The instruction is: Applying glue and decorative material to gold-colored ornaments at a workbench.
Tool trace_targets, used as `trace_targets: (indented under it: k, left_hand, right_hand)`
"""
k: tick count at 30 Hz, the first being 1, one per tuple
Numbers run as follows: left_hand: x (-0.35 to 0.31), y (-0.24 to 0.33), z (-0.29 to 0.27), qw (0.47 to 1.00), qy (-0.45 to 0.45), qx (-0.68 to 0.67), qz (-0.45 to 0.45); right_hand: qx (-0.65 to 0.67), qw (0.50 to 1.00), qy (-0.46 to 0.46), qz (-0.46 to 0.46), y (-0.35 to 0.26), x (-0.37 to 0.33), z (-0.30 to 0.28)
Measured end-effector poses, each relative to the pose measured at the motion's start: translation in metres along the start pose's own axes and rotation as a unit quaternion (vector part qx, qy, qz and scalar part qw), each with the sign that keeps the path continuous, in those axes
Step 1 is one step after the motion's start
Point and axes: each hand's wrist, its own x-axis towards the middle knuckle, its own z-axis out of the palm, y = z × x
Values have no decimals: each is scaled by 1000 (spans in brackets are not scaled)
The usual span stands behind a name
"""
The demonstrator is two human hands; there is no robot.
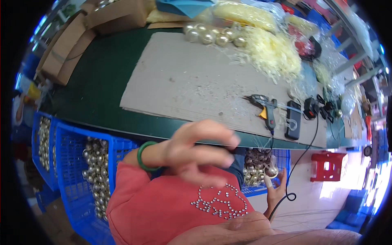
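Cupping silvery ball (271, 170), right hand (277, 189)

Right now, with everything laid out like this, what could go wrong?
The black cord hangs over the edge of the table near the right hand; an arm might snag it. The glue gun lies on the cardboard; if hot, its nozzle could scorch that. The shiny balls at the far side might roll if knocked.

Silvery-gold balls (207, 38); black-orange glue gun (269, 108); blue baskets (73, 175).
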Motion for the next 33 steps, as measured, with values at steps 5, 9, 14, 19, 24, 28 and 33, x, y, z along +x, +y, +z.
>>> trace_targets:
  k: [5, 9, 14, 19, 24, 28, 33]
  left_hand:
    - [27, 57, 17, 957, 178, -190, 129]
    - [35, 68, 15, 944, 157, -279, 82]
    - [33, 84, 18, 955, 169, -242, 41]
    - [37, 80, 11, 952, 150, -262, 60]
    - [38, 69, 9, 954, 180, -236, 50]
    - [33, 61, 3, 966, 166, -191, 48]
    - [22, 46, -6, 981, 159, -97, 45]
  right_hand:
    - [102, 989, 98, -40, -53, 5, 21]
    - [189, 967, 44, -165, -106, 52, 50]
    - [133, 926, 243, -258, -139, 201, 42]
    - [-48, 966, 193, -162, -113, 358, 19]
    - [-214, 967, 63, -123, -88, 431, 20]
    - [-250, 966, 18, -69, -83, 446, 34]
    - [-203, 977, -39, -53, -97, 440, 38]
